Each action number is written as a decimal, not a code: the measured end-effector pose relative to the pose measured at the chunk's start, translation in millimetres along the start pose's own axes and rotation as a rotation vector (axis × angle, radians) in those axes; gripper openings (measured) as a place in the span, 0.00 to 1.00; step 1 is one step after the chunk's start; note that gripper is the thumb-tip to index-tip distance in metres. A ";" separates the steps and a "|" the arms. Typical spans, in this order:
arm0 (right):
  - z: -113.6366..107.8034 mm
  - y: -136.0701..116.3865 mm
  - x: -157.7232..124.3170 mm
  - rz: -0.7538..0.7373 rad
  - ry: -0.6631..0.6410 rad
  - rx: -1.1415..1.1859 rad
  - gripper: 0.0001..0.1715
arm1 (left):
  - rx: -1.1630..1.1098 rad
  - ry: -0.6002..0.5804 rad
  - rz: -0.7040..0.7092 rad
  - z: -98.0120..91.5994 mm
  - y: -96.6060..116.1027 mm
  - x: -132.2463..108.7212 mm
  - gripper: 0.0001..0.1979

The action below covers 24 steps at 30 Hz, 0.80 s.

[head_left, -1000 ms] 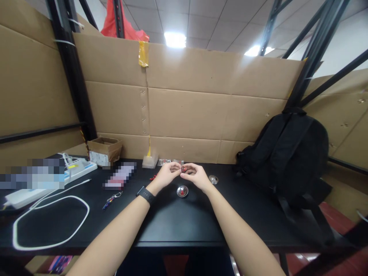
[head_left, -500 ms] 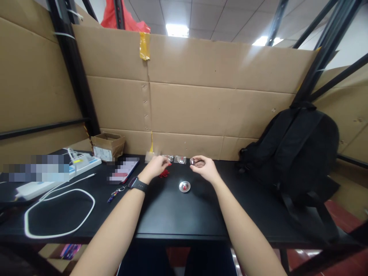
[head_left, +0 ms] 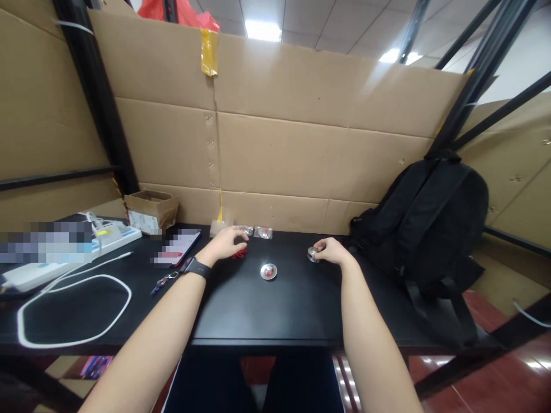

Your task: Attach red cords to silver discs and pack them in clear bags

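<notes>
Right hand [head_left: 331, 251] is at the right disc [head_left: 310, 254]

The table [head_left: 267, 312] is black and smooth. Behind it stands a wall [head_left: 275, 149] of brown cardboard, and above are two ceiling lamps [head_left: 263, 31]. A black backpack [head_left: 439, 212] rests on the right side; on the left side are a box [head_left: 159, 211], a phone [head_left: 184, 245] and a white cable [head_left: 19, 321]. The middle disc [head_left: 269, 272], shiny with a red centre, lies between the hands, apart from both. The right disc touches the fingertips of the right hand, which are held narrow; I cannot tell if they grip it. The left hand [head_left: 221, 245], thumb and fingers apart, is just beside a red cord [head_left: 239, 254]; contact I cannot tell
</notes>
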State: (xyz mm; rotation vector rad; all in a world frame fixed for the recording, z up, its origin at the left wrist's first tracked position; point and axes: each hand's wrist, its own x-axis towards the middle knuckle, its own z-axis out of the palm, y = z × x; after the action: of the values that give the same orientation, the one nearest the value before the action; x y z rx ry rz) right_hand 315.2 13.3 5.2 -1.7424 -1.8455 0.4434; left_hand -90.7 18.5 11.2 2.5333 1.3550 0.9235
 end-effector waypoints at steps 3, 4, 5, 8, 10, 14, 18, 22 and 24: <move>2.8 0.2 0.3 0.004 -0.058 -0.064 0.25 | -0.209 -0.192 0.138 10.8 30.0 -0.3 0.13; 2.8 -0.7 0.0 0.000 -0.057 -0.074 0.28 | -0.250 -0.250 0.181 15.6 39.5 -0.2 0.13; 2.6 -2.4 -0.4 -0.005 -0.048 -0.079 0.31 | -0.265 -0.307 0.218 20.5 47.9 0.0 0.13; 3.2 -13.4 -2.0 -0.051 -0.013 -0.103 0.36 | -0.244 -0.396 0.280 33.2 63.7 1.3 0.10; 7.5 -26.3 -3.5 -0.115 -0.002 -0.096 0.34 | -0.221 -0.412 0.288 37.9 66.8 1.5 0.06; 24.5 -55.2 -8.4 -0.281 -0.103 0.045 0.25 | -0.123 -0.403 0.245 41.6 65.6 -1.0 0.04; 42.9 -70.5 -13.7 -0.366 -0.288 0.245 0.33 | -0.045 -0.311 0.230 46.0 65.0 -2.5 0.03; 64.3 -81.0 -18.5 -0.387 -0.340 0.356 0.53 | -0.037 -0.037 0.167 47.9 65.1 0.8 0.05; 77.7 -90.4 -21.5 -0.421 -0.297 0.420 0.50 | -0.082 0.083 0.116 47.2 65.0 3.1 0.05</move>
State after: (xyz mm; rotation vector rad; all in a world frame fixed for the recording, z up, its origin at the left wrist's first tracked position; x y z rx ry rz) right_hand 196.3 -6.6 -6.5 -1.0200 -2.0669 0.8760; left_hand -16.3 -9.5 -0.8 2.5604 1.1758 1.0927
